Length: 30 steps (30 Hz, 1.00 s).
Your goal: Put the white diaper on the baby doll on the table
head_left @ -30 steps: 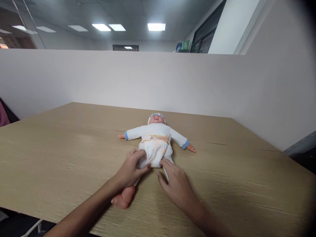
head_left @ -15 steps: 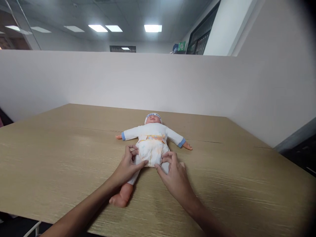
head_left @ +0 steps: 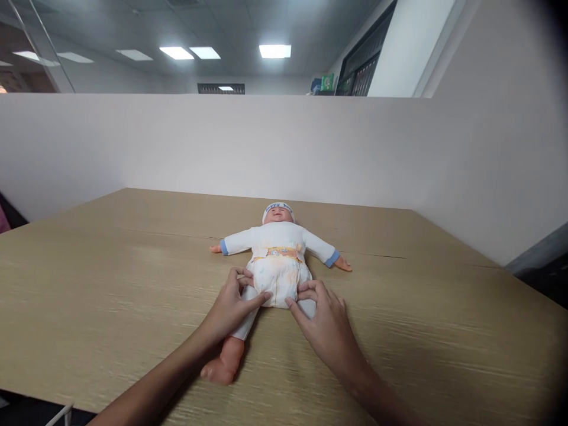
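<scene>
From here I can see a doll (head_left: 265, 239) lying on its back near the middle of the wooden counter (head_left: 110, 290), head away from the person and arms flung wide. It wears a white cap (head_left: 279, 207), a white outfit with blue cuffs (head_left: 332, 260) and, over the hips, a white diaper (head_left: 277, 278) with an orange patterned band (head_left: 283, 253) at the waist. The diaper wraps right round the doll's lower body, a leg coming out on each side.

The person's left hand (head_left: 229, 303) is at one leg edge, its fingers curled and parted from the thumb, which touches the diaper's lower edge. The right hand (head_left: 327, 322) is at the other edge, fingers bent, thumb close to them; whether they pinch the material I can't tell. One bare foot (head_left: 225, 362) shows beside the left forearm.
</scene>
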Each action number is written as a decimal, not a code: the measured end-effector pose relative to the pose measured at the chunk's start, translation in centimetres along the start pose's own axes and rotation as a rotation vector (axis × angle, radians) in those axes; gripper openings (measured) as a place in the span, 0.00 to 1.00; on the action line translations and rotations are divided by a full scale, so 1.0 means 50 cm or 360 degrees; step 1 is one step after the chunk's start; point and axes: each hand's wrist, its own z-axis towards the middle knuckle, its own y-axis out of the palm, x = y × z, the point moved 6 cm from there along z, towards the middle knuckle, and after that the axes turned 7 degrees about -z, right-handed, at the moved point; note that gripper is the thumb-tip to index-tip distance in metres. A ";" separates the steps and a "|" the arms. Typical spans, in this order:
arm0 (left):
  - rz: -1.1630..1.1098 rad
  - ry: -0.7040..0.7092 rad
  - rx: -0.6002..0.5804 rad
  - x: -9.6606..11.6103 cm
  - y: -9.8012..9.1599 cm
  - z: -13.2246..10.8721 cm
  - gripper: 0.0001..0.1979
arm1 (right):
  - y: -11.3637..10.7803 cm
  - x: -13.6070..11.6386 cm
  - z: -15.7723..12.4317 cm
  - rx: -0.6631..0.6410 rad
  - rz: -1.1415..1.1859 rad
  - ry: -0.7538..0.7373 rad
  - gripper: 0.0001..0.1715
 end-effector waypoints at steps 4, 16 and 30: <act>0.0152 0.0054 -0.0112 0.025 0.006 -0.004 0.19 | 0.001 -0.002 -0.001 -0.0097 -0.0096 -0.0004 0.08; -0.0556 -0.0359 -0.0323 0.004 0.007 0.014 0.27 | 0.005 0.005 0.008 -0.0244 0.0080 0.0091 0.14; -0.0155 -0.0106 -0.0238 0.024 -0.002 -0.009 0.24 | 0.018 0.014 0.014 -0.0206 0.0258 0.0103 0.17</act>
